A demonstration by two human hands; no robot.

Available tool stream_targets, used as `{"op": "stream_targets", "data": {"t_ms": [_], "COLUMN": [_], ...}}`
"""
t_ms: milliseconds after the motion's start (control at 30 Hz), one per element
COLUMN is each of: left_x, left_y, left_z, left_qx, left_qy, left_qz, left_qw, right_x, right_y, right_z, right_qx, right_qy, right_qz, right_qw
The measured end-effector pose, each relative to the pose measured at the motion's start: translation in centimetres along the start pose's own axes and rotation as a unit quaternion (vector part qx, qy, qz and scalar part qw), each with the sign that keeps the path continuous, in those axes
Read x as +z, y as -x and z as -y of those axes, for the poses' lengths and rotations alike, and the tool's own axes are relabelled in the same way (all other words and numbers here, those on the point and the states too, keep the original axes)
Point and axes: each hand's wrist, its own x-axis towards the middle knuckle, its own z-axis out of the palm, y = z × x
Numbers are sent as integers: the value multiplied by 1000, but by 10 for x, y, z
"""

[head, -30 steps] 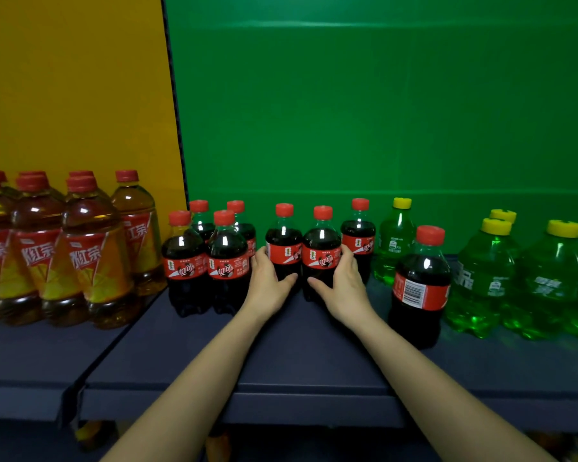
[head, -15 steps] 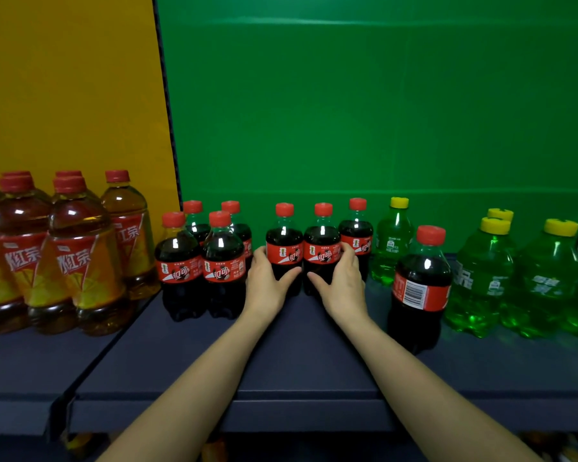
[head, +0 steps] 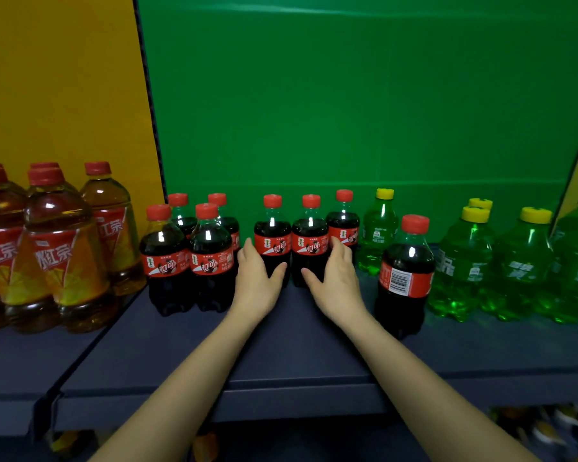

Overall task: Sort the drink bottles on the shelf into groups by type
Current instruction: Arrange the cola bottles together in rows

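Midway through sorting, the shelf [head: 281, 345] carries tea bottles [head: 57, 255] at left, green soda bottles [head: 514, 268] at right and cola between. The likely risk is that sliding the upright pair sideways could topple the third cola bottle [head: 343, 225] just behind, or the cola cluster [head: 187, 261] close by. The left hand [head: 257, 285] wraps one cola bottle [head: 272, 235] and the right hand [head: 337, 281] its neighbour [head: 310, 235], fingers curled round, thumbs in front.

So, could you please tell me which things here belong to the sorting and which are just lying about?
Job: cola bottles, green soda bottles, iced tea bottles, left hand, right hand.
Lying about: blurred items under the shelf.
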Motion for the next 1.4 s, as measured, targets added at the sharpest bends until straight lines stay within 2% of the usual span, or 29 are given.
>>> {"op": "stream_targets", "data": {"t_ms": [67, 133, 167, 233, 367, 500, 633, 767, 867, 1000, 1167, 1400], "left_x": [-8, -15, -16, -13, 11, 45, 72, 93, 102, 107, 112, 96], "left_y": [16, 34, 40, 45, 32, 3, -18, -44, -60, -75, -75, -55], "left_z": [-10, -19, -23, -31, -54, -72, -94, -106, -112, -115, -115, -123], "left_qx": [46, 128, 160, 197, 184, 108, 58, -9, -42, -63, -27, 75], "left_qy": [-16, -18, -9, 16, 54, 89, 71, 52, 20, -11, -29, 40], "left_qz": [-32, -74, -70, -13, 86, 109, 102, 104, 86, 52, 28, -24], "left_qw": [998, 989, 985, 980, 978, 984, 991, 993, 995, 997, 999, 996], "right_x": [-15, -34, -44, -62, -86, -87, -80, -80, -80, -81, -81, -82], "right_y": [18, 43, 55, 74, 83, 77, 67, 58, 57, 57, 55, 55], "right_z": [5, 9, 10, 11, -4, -24, -44, -56, -63, -69, -71, -73], "right_qx": [-31, -72, -92, -132, -170, -154, -105, -31, -10, 11, 19, 22], "right_qy": [-18, -38, -48, -70, -74, -65, -69, -117, -142, -173, -189, -217], "right_qz": [14, 19, 11, -30, -165, -204, -184, -104, -57, -40, -37, -34], "right_qw": [999, 997, 995, 988, 969, 965, 975, 987, 988, 984, 981, 975]}}
